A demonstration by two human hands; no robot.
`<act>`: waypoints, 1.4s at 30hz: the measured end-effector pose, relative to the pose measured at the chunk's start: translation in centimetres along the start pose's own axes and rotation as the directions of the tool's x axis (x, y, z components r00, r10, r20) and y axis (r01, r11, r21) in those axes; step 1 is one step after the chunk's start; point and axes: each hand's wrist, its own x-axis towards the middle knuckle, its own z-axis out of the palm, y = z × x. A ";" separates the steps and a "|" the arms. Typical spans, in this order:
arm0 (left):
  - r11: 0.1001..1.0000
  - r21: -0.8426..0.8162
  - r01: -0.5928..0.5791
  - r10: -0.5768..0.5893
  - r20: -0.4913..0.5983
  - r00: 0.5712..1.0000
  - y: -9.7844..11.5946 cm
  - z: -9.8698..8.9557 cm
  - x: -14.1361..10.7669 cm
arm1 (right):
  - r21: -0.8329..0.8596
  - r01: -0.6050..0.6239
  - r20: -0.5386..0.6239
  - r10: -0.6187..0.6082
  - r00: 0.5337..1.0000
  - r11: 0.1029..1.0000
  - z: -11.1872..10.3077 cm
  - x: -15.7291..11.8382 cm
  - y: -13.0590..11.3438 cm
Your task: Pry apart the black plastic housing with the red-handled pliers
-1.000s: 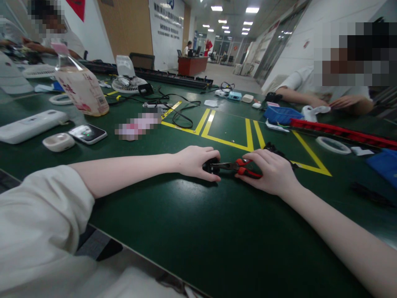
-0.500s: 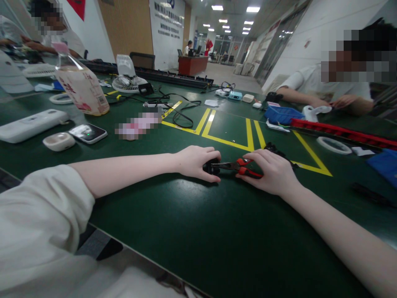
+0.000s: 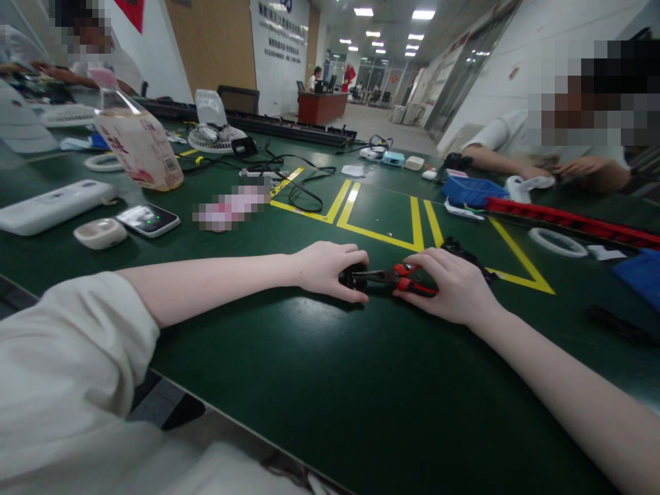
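Note:
Near the middle of the green table (image 3: 309,371), my left hand (image 3: 327,270) is closed round a small black part (image 3: 353,276), its thumb and fingers on either side. My right hand (image 3: 451,283) grips pliers (image 3: 405,278) with red and black handles. The narrow metal jaws point left and reach the black part; whether they pinch it is too small to tell. Just beyond my right hand lies a dark object (image 3: 464,256), partly hidden by the fingers.
A bottle (image 3: 139,148), a white device (image 3: 56,205) and a black-faced device (image 3: 149,218) stand at left. Black cables (image 3: 309,185) lie beyond my left hand. At right are a blue tray (image 3: 471,190), a red strip (image 3: 572,221) and a white ring (image 3: 557,242). A person sits across.

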 end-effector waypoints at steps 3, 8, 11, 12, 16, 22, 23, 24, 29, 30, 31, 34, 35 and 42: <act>1.000 0.011 -0.009 0.009 0.004 1.000 0.1 0.0 0.0 | 0.012 -0.006 0.002 0.006 1.000 1.000 0.0 0.1 0.1; 1.000 0.009 -0.023 0.023 0.015 1.000 0.0 -0.1 0.0 | 0.029 -0.013 0.003 0.013 1.000 0.999 0.0 0.0 0.1; 1.000 0.004 -0.023 0.023 0.018 1.000 0.0 -0.1 0.0 | 0.030 -0.011 0.005 0.011 1.000 1.000 -0.1 0.0 0.0; 1.000 0.004 -0.022 0.021 0.018 1.000 0.0 -0.1 0.0 | 0.031 -0.011 0.004 0.011 1.000 0.999 -0.1 0.0 0.0; 1.000 0.002 -0.015 0.015 0.021 1.000 -0.1 -0.1 0.0 | 0.040 -0.015 0.011 0.015 1.000 0.999 -0.1 -0.1 0.1; 1.000 -0.002 -0.014 0.014 0.018 1.000 -0.1 -0.1 0.0 | 0.034 -0.014 0.010 0.014 1.000 0.999 0.1 -0.2 0.2; 1.000 0.000 -0.013 0.013 0.017 1.000 -0.1 -0.1 0.0 | 0.031 -0.010 0.008 0.010 1.000 0.999 0.1 -0.2 0.2; 1.000 0.000 -0.013 0.013 0.015 1.000 -0.1 -0.1 0.0 | 0.030 -0.005 0.004 0.005 1.000 1.000 0.1 -0.2 0.2; 1.000 0.000 -0.017 0.017 0.012 1.000 -0.1 0.0 -0.1 | 0.037 -0.014 0.024 0.013 1.000 0.999 0.0 -0.2 0.1; 1.000 0.001 -0.017 0.017 0.013 1.000 -0.1 0.0 -0.1 | 0.035 -0.017 0.029 0.016 0.999 0.999 0.0 -0.2 0.1; 1.000 0.001 -0.017 0.017 0.014 1.000 -0.1 0.0 -0.1 | 0.030 -0.018 0.032 0.017 0.999 0.999 -0.1 -0.2 0.1; 1.000 0.000 -0.019 0.019 0.019 1.000 -0.1 -0.1 -0.1 | 0.005 -0.002 0.015 0.002 1.000 1.000 -0.1 -0.2 0.1; 1.000 0.002 -0.019 0.019 0.021 1.000 -0.1 -0.1 0.0 | -0.003 0.004 0.008 -0.004 1.000 1.000 -0.1 -0.2 0.1; 1.000 0.012 -0.013 0.013 0.019 1.000 0.0 -0.1 -0.1 | -0.009 -0.031 -0.008 0.031 0.999 0.999 0.0 -0.3 0.1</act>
